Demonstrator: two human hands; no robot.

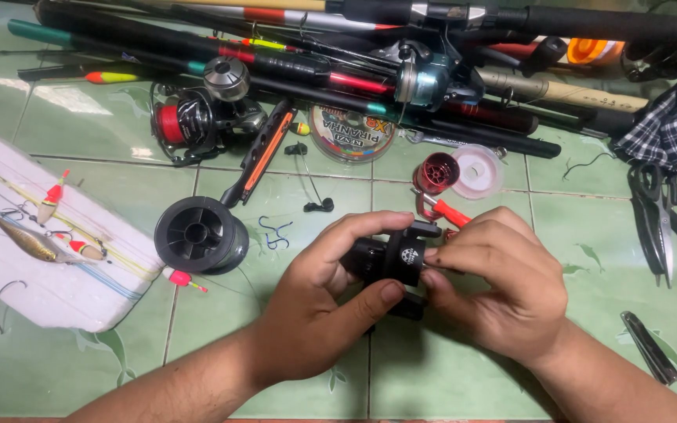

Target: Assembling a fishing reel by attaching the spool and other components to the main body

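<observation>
Surface: a green tiled floor (448, 376) patterned with fish, crowded with fishing gear.
Held thing: a small black fishing reel (392, 262) sits near the middle of the scene, lifted just above the tiles between both hands.
Left hand: the left hand (315, 313) cups the reel from the left and below; its grip is closed around the reel body, thumb pressed on the near face and fingers curled over the top.
Right hand: the right hand (503, 286) closes on the reel's right side, fingertips pinching its edge; a red handle (450, 211) pokes out just beyond the knuckles.
Left of the hands: a black empty line spool (200, 233) lies on its side, with loose hooks (276, 233) between it and the hands.
Far left: a white foam block (48, 290) carries a fish-shaped lure (29, 241) and small red floats.
Far side: a pile of fishing rods (338, 47), a black reel with red line (190, 121) and a round line spool with a label (352, 133).
Right: black scissors (660, 223) beside a checked cloth (671, 129), and a folded pocket knife (649, 346) nearer the viewer.
</observation>
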